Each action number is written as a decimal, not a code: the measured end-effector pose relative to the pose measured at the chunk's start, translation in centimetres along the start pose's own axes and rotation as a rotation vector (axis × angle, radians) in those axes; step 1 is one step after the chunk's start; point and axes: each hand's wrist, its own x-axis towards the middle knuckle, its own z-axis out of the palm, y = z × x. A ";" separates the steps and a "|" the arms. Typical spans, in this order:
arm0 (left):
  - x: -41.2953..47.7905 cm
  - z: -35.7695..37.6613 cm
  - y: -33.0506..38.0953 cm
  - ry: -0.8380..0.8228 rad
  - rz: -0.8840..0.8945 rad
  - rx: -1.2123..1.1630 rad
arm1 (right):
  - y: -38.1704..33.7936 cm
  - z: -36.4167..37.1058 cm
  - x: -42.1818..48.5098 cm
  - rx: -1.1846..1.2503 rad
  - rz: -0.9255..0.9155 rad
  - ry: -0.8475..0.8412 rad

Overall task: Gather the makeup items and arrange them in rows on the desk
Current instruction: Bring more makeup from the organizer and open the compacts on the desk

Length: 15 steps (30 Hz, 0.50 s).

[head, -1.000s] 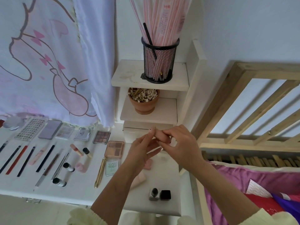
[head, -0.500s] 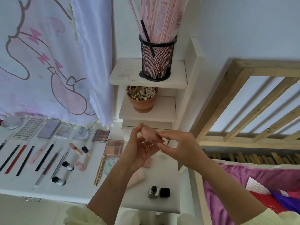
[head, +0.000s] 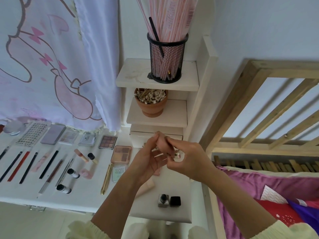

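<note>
A peach makeup sponge (head: pixel 163 144) is held up over the white desk (head: pixel 89 192), in front of the lowest shelf. My left hand (head: pixel 148 161) pinches its top end between thumb and fingers. My right hand (head: pixel 188 161) grips its lower end with curled fingers. Rows of makeup lie on the desk to the left: palettes (head: pixel 107 141) at the back, pencils (head: pixel 28 167) and small bottles (head: pixel 73 173) in front. A pink palette (head: pixel 121 154), a gold tube (head: pixel 106 178) and a small card (head: pixel 118 173) lie just left of my left wrist.
A square bottle (head: pixel 163 200) and its black cap (head: pixel 175 201) stand near the desk's front right edge. Stepped white shelves hold a mesh cup (head: pixel 166 61) and a clay pot of cotton swabs (head: pixel 151 102). A wooden bed frame (head: pixel 259 118) stands at right, a curtain (head: pixel 51 66) at left.
Both hands have stayed over the desk with the sponge, turning it between the fingers. The view has shifted slightly; the rows have not moved.
</note>
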 end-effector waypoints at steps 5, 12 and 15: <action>0.0 -0.2 -0.5 -0.038 0.009 0.055 | 0.5 0.5 -0.3 -0.010 -0.003 -0.008; 0.2 -0.9 -0.9 -0.043 -0.042 0.081 | 1.6 -0.4 0.0 0.125 0.039 0.029; 0.6 -1.0 -0.8 -0.038 -0.075 0.057 | 1.3 -1.3 0.2 0.231 0.066 -0.015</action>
